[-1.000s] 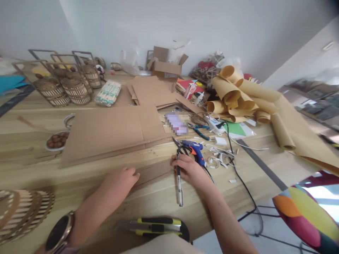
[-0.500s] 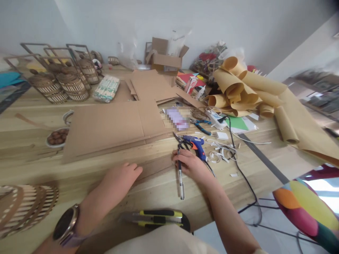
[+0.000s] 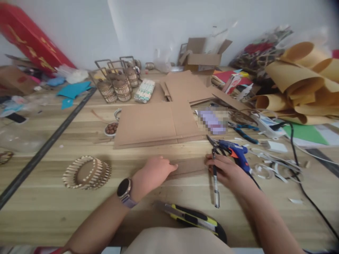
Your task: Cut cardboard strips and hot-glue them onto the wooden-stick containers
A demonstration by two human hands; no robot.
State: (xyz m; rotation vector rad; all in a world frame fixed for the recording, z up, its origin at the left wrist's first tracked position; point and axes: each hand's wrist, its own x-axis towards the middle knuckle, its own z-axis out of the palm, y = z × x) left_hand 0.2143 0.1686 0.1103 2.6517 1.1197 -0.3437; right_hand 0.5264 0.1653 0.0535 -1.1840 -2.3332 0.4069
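Note:
A narrow brown cardboard strip lies on the table between my two hands. My left hand, with a watch on its wrist, rests at the strip's left end with the fingers curled and the thumb pointing along it; its grip underneath is partly hidden. At the other end, my right hand has a black and clear pen between its fingers, pointing toward me, while its fingertips touch the strip. Close to that hand are dark-handled pruning shears and a blue glue gun. A yellow-black utility knife lies nearest my body.
Large cardboard sheets lie beyond my hands. Striped woven rings sit left, near a bowl of brown nuts. Pliers, cords and rolled brown paper crowd the right. Small lidded baskets stand behind.
My view has turned left, so everything appears shifted right and a red box shows at the left. My hands stay by the strip, with the pen still in the right.

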